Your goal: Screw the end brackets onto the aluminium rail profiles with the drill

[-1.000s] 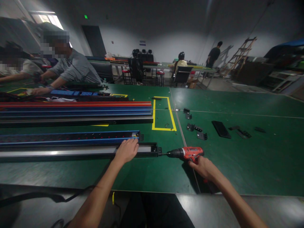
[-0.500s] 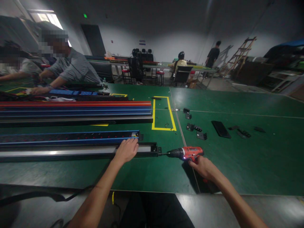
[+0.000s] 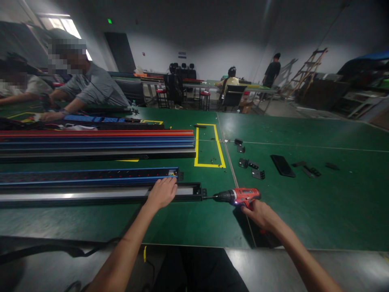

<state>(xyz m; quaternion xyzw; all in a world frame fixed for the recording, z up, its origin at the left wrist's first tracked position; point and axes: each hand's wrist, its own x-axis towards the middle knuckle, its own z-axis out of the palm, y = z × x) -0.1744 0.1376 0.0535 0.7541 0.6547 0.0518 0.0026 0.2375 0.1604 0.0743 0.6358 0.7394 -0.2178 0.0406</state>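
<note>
My right hand (image 3: 263,215) is wrapped round the grip of a red and black cordless drill (image 3: 246,195), its small lamp lit. The drill points left, and its long bit meets the bracket (image 3: 204,193) at the end of a long black aluminium channel (image 3: 188,197). Over that channel, near its right end, my left hand (image 3: 163,192) is clamped with bent fingers, their tips partly hidden. Just behind lies a blue-edged channel (image 3: 142,174) with a dark strip inside, close to my left fingertips.
Further back lie red, blue and black profiles (image 3: 121,142). Several black brackets (image 3: 258,174) and a phone-like black slab (image 3: 282,165) rest right of the yellow tape rectangle (image 3: 221,148). Across the green table (image 3: 334,202), a person in grey (image 3: 97,87) works at the left.
Almost nothing differs. Both hands, the drill and the channel keep their places.
</note>
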